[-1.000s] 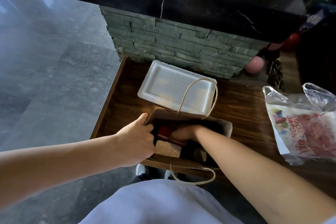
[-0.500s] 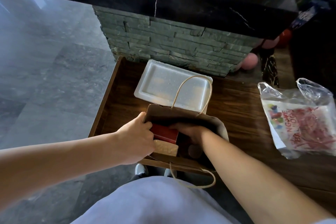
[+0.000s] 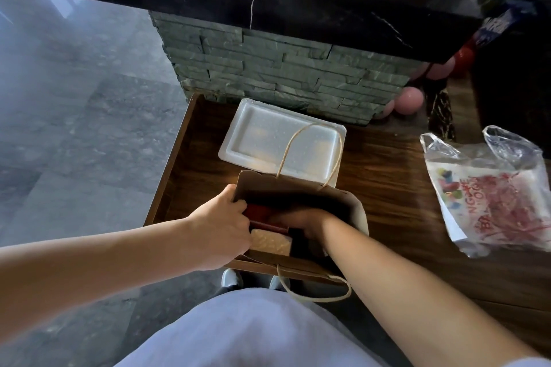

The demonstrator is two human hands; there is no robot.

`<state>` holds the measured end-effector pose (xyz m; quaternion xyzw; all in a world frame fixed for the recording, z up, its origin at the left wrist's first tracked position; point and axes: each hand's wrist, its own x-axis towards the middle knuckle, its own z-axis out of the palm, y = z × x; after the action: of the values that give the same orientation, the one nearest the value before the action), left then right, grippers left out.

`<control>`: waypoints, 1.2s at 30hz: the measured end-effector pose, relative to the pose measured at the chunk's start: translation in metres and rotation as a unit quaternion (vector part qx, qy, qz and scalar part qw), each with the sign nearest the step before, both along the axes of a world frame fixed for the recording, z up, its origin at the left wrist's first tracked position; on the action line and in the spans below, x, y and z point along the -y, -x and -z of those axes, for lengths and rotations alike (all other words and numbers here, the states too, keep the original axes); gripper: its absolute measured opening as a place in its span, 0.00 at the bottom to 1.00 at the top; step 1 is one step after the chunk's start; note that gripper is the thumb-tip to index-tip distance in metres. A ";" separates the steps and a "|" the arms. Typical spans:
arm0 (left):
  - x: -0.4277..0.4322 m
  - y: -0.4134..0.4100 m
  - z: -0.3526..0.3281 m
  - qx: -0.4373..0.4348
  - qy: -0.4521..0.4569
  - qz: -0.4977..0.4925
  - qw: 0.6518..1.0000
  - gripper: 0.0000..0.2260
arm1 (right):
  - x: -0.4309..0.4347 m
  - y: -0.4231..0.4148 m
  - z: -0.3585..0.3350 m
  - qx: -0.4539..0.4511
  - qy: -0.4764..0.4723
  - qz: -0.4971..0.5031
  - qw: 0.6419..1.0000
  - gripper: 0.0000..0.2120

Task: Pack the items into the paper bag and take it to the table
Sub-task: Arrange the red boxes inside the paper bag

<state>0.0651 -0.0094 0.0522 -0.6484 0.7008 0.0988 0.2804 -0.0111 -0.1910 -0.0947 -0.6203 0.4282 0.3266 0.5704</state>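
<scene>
Paper bag point(image 3: 356, 211) stands open at the near edge of the wooden tabletop point(image 3: 387, 182), just in front of a white foam tray point(image 3: 262, 140). Left hand point(image 3: 222, 226) grips the bag's left rim, fingers clenched over it. Right hand point(image 3: 304, 220) reaches inside among a red item point(image 3: 258, 211) and a pale block point(image 3: 271, 243) — whether its fingers grasp anything cannot be told. Plastic bag point(image 3: 489, 194) lies well to the right.
</scene>
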 end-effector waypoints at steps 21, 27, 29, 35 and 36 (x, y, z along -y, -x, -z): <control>0.008 0.003 -0.008 -0.015 -0.017 -0.004 1.000 0.08 | 0.014 0.015 -0.053 0.143 0.200 -0.330 0.911 0.48; 0.008 0.004 -0.005 -0.047 0.016 -0.006 0.999 0.17 | 0.007 0.032 -0.061 0.174 0.258 -0.332 0.890 0.45; 0.007 0.001 -0.006 -0.073 0.020 -0.024 0.997 0.27 | 0.007 0.031 -0.068 0.200 0.244 -0.318 0.894 0.45; 0.013 -0.012 -0.014 -0.265 0.035 -0.221 0.938 0.32 | 0.014 0.040 -0.088 0.287 0.234 -0.267 0.890 0.49; 0.015 -0.013 -0.012 -0.290 0.063 -0.250 0.922 0.29 | 0.015 0.042 -0.090 0.302 0.237 -0.262 0.886 0.49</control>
<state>0.0776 -0.0241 0.0646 -0.7616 0.5715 0.3054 -0.0103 -0.0533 -0.2064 -0.0049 -0.8952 0.1223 0.1497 0.4016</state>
